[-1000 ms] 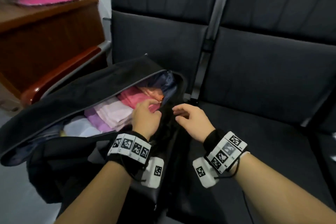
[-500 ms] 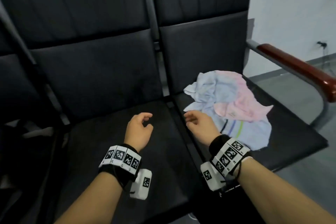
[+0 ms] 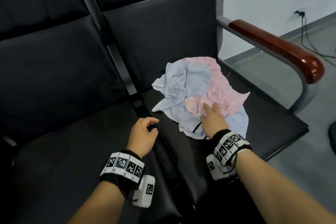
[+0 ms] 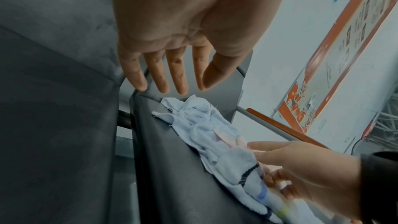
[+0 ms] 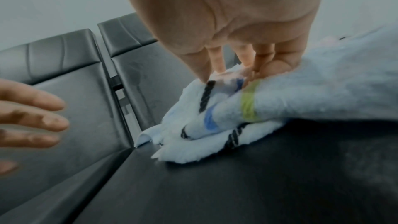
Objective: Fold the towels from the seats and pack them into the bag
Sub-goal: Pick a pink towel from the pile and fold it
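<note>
Towels: a pale blue towel [image 3: 179, 94] and a pink towel [image 3: 221, 92] sit crumpled together on the rightmost seat [image 3: 272, 123], soft and floppy, we'd guess. Our right hand [image 3: 213, 122] rests on the heap, fingertips at the striped hem, grip unclear; our left hand [image 3: 142, 135] hovers loose, holding nothing. We'd grab by corners.

We seem to be in a waiting room or lobby: ganged black padded seats [image 3: 181, 32] with a wooden armrest [image 3: 276, 45], grey floor [image 3: 272, 71], a poster board [image 4: 336, 52] on the white wall.
</note>
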Tool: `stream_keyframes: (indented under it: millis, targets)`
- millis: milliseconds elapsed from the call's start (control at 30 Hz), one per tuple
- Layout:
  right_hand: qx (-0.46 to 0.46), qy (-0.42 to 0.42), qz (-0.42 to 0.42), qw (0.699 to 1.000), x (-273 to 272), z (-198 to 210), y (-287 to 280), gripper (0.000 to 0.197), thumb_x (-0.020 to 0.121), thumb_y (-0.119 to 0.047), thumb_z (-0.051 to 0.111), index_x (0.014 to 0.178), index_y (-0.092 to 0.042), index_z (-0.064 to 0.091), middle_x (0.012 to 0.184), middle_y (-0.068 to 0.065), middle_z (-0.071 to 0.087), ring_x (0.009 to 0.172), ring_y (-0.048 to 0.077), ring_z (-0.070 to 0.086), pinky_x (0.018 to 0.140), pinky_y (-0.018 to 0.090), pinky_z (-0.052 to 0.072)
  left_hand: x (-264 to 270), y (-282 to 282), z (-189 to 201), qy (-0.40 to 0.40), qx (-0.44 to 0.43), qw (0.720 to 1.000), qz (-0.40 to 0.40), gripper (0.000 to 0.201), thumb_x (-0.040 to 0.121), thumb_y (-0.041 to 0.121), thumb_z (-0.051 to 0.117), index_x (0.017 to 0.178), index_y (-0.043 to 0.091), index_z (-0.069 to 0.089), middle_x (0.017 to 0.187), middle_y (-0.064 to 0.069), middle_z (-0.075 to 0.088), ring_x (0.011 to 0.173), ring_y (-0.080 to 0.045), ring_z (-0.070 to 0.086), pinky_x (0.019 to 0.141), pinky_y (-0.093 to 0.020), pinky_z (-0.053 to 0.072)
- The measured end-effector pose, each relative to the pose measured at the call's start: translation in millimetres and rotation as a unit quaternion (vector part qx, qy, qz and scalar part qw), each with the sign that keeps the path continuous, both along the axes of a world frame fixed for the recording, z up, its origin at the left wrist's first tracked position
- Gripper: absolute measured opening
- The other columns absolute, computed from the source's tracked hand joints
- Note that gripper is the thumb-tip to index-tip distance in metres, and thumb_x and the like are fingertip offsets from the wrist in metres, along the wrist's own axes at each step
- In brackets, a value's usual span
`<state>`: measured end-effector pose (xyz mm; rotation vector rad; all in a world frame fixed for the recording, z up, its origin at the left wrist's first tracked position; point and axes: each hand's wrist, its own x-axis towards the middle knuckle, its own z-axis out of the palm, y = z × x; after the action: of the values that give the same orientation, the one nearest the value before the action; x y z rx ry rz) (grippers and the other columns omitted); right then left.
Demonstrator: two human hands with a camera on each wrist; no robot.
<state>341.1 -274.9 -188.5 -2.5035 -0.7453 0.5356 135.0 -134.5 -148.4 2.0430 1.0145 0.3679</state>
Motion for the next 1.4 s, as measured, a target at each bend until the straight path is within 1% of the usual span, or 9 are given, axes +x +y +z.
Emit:
stream_keyframes:
  millis: [233, 367, 533, 700, 833, 1000, 1200, 1333, 1400]
  targets:
    - [0.027, -0.007, -0.038, 0.999, 19, 4, -4, 0.036, 0.099, -0.022, 0.051, 0.134, -0.017, 0.054, 0.130, 0.015, 0.054, 0.114, 0.036, 0.055, 0.093, 0.042, 0.047, 2, -2, -1, 0.002, -0.005, 1.000, 0.006, 0.030, 0.086, 0.002, 0.063, 0.102, 0.026, 0.073, 0.107, 0.006, 0.063, 0.103, -0.009, 0.058, 0.089, -0.014, 0.041]
    - [0.195, -0.063, -0.009, 0.979, 4, 40, -11, 0.021, 0.093, -0.016, 0.064, 0.113, -0.014, 0.072, 0.101, 0.007, 0.064, 0.099, 0.027, 0.061, 0.087, 0.039, 0.048, 7, -12, 15, -0.030, -0.004, 1.000, 0.001, 0.033, 0.087, 0.003, 0.064, 0.104, 0.030, 0.070, 0.109, 0.007, 0.064, 0.103, -0.003, 0.059, 0.098, -0.025, 0.047]
    - [0.402, -0.033, 0.105, 0.909, -61, 98, -21, 0.024, 0.083, -0.007, 0.067, 0.101, -0.019, 0.077, 0.084, -0.015, 0.056, 0.082, 0.000, 0.058, 0.076, 0.008, 0.040, -2, -36, 55, -0.132, 0.007, 0.989, -0.071, 0.072, 0.081, 0.008, 0.074, 0.130, 0.053, 0.047, 0.133, 0.020, 0.048, 0.124, 0.003, 0.048, 0.098, -0.015, 0.041]
    - [0.391, -0.011, 0.189, 0.901, -107, 115, -32, 0.024, 0.085, -0.001, 0.070, 0.103, -0.016, 0.077, 0.086, -0.001, 0.057, 0.079, 0.008, 0.058, 0.075, 0.021, 0.046, -24, -55, 77, -0.148, 0.073, 0.976, -0.142, 0.058, 0.080, 0.006, 0.078, 0.131, 0.027, 0.060, 0.132, 0.012, 0.054, 0.130, -0.010, 0.047, 0.111, -0.034, 0.039]
    - [0.402, -0.009, 0.190, 0.896, -133, 116, -39, 0.025, 0.086, -0.003, 0.070, 0.102, -0.021, 0.077, 0.086, -0.003, 0.057, 0.081, 0.007, 0.058, 0.074, 0.023, 0.047, -42, -65, 81, -0.156, 0.081, 0.975, -0.133, 0.024, 0.086, 0.005, 0.074, 0.107, 0.017, 0.070, 0.111, 0.007, 0.062, 0.111, -0.016, 0.059, 0.097, -0.040, 0.048]
    - [0.397, -0.059, 0.183, 0.897, -153, 113, -51, 0.017, 0.085, -0.009, 0.072, 0.099, -0.019, 0.073, 0.089, -0.013, 0.056, 0.080, -0.001, 0.056, 0.073, 0.012, 0.043, -71, -76, 87, -0.174, 0.125, 0.967, -0.138, 0.014, 0.088, 0.016, 0.074, 0.101, 0.020, 0.069, 0.095, 0.015, 0.065, 0.095, -0.011, 0.060, 0.082, -0.035, 0.051]
    - [0.289, -0.073, 0.144, 0.944, -166, 90, -58, 0.033, 0.084, -0.013, 0.071, 0.115, -0.023, 0.067, 0.104, -0.008, 0.064, 0.090, 0.008, 0.060, 0.078, 0.011, 0.041, -97, -84, 98, -0.172, 0.110, 0.971, -0.126, 0.007, 0.090, 0.006, 0.069, 0.091, 0.009, 0.063, 0.089, -0.004, 0.064, 0.085, -0.025, 0.061, 0.075, -0.050, 0.050]
    - [0.168, -0.048, 0.166, 0.971, -153, 89, -50, 0.046, 0.081, -0.007, 0.067, 0.126, -0.018, 0.065, 0.113, 0.004, 0.068, 0.102, 0.017, 0.063, 0.085, 0.021, 0.044, -98, -95, 108, -0.188, 0.081, 0.967, -0.151, 0.017, 0.086, -0.006, 0.064, 0.086, 0.011, 0.060, 0.086, -0.001, 0.064, 0.081, -0.020, 0.060, 0.072, -0.038, 0.052]
    - [0.158, -0.027, 0.146, 0.976, -141, 98, -44, 0.041, 0.080, 0.002, 0.061, 0.116, -0.017, 0.070, 0.110, 0.005, 0.072, 0.093, 0.004, 0.067, 0.076, 0.008, 0.041, -97, -92, 111, -0.189, 0.057, 0.971, -0.138, 0.023, 0.084, -0.012, 0.060, 0.087, 0.011, 0.061, 0.093, -0.001, 0.068, 0.086, -0.017, 0.064, 0.076, -0.029, 0.052]
